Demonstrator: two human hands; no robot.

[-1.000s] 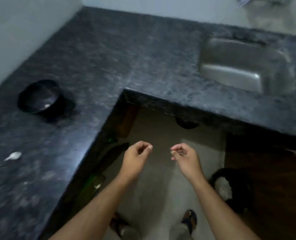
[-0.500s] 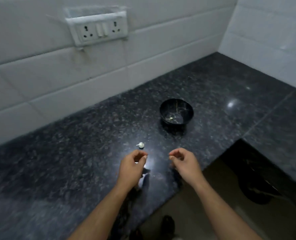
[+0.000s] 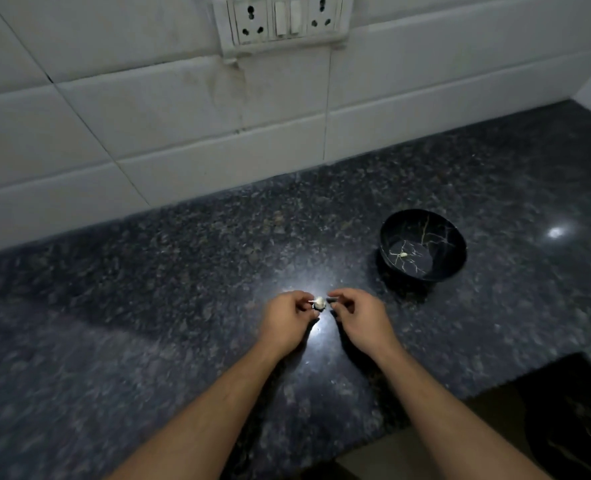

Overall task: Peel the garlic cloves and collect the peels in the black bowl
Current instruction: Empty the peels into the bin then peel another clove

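1. Garlic clove [image 3: 319, 301] sits on the dark surface [image 3: 148, 306], right between my two hands.
2. Half a second ago it lay just ahead of my left hand [image 3: 287, 318]; now both hands have closed in, so peeling can start.
3. My left fingers [image 3: 302, 303] curl at it; whether they pinch it, I cannot tell.
4. My right hand [image 3: 356, 315] pinches something tiny, maybe peel.
5. Its thin tip points left, so it lies left to right.
6. Black bowl [image 3: 425, 216] waits to the right.

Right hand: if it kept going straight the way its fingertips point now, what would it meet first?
The right hand points left toward the garlic clove beside the left hand, so probably the clove comes first; depth is unclear.
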